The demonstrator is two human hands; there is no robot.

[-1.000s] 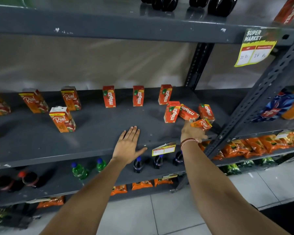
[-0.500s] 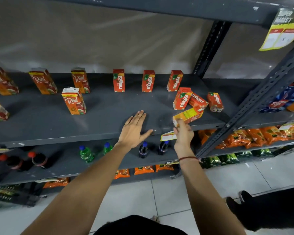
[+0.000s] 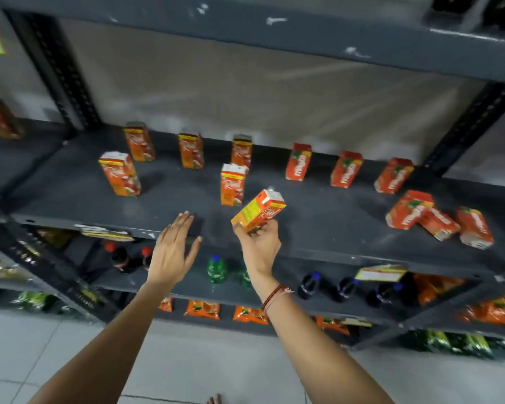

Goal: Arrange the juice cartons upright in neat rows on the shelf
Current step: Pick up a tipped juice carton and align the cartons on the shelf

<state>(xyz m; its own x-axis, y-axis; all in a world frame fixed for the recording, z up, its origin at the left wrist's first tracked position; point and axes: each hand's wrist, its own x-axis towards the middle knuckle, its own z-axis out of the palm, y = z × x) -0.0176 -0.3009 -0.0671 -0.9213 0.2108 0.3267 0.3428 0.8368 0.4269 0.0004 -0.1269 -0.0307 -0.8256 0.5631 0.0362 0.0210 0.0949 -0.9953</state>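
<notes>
My right hand (image 3: 260,248) grips an orange Real juice carton (image 3: 259,210), tilted, just above the front of the grey shelf (image 3: 318,228). My left hand (image 3: 172,248) is flat and open at the shelf's front edge, holding nothing. Three Real cartons stand along the back (image 3: 190,151), and two more stand further forward (image 3: 119,174) (image 3: 232,185). Three Maaza cartons (image 3: 346,169) stand upright at the back right. A heap of three Maaza cartons (image 3: 438,221) lies toppled at the right.
Dark and green bottles (image 3: 216,268) stand on the shelf below, with orange snack packets (image 3: 203,309) lower still. Slanted steel uprights (image 3: 467,126) frame the bay. Price tags (image 3: 381,272) hang on the shelf edge. The tiled floor lies beneath.
My right hand lifted a Real carton out of the toppled heap and carried it left, toward the Real cartons. The view swung left; my left hand stayed at the shelf edge.
</notes>
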